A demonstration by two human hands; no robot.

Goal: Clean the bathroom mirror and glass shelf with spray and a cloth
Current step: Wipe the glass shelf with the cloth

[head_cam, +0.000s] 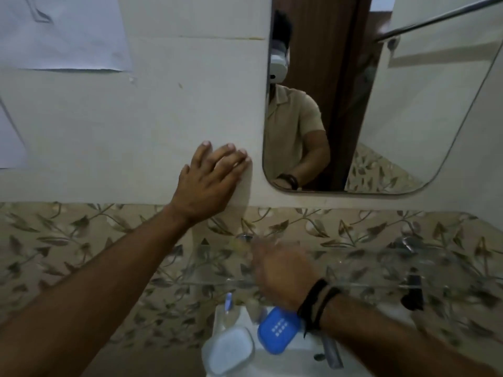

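The mirror [408, 104] hangs on the white wall at the upper right and reflects a person in a beige shirt. Below it runs the clear glass shelf [367, 283] on metal brackets. My left hand [209, 183] lies flat on the wall just left of the mirror's lower corner, fingers straight. My right hand [280, 270], with black bands on the wrist, is motion-blurred over the left part of the shelf. A pale yellowish blur [238, 244] sits by its fingertips; I cannot tell what it is. No spray bottle is visible.
On the white basin below the shelf sit a blue soap box [277, 331], a white soap dish [228, 349], a toothbrush [228, 302] and a razor [330, 349]. A black object [413, 292] hangs under the shelf. A chrome rail [435, 20] runs at the upper right.
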